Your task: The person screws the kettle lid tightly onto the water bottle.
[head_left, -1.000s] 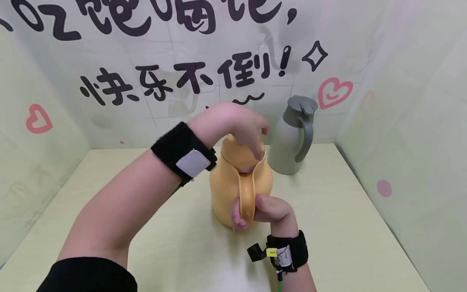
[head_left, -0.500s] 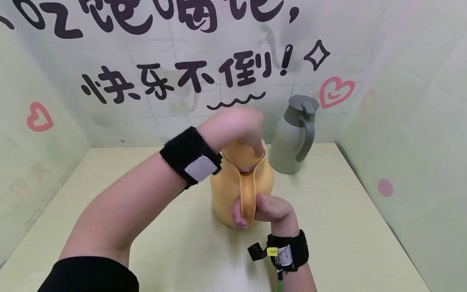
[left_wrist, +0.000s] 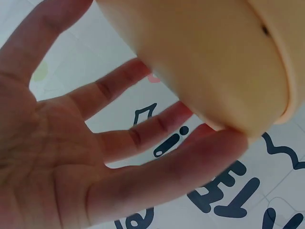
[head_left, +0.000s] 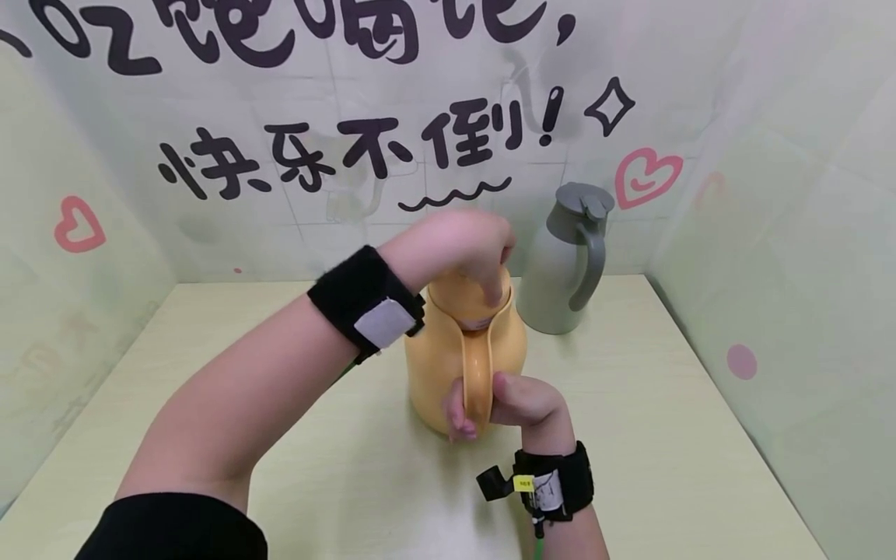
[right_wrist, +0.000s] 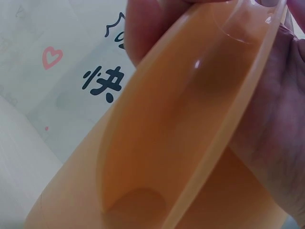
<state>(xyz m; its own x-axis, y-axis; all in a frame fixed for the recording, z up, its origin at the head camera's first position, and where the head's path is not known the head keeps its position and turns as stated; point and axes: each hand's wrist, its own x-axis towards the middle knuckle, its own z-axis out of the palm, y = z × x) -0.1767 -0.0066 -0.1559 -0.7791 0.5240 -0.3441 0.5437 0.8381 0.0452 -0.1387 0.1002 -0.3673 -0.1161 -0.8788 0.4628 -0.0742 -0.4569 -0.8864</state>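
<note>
A yellow-orange jug stands upright on the table in the head view. From above, my left hand reaches over it and grips the lid. In the left wrist view the fingers and thumb spread around the lid's smooth side, their tips against it. My right hand holds the jug's handle, the thumb on its right side and the fingertips showing on the left. Close up in the right wrist view, the handle runs between thumb and fingers. Part of the lid is hidden behind the left hand.
A grey-green jug with a dark grey lid and handle stands behind and to the right. The pale wooden table is enclosed by printed walls at the back and sides. Both wrists wear black straps.
My left hand has come slightly down and to the right over the lid, its wrist lower than before. My right hand keeps its hold on the handle, and the jug has stayed in place.
</note>
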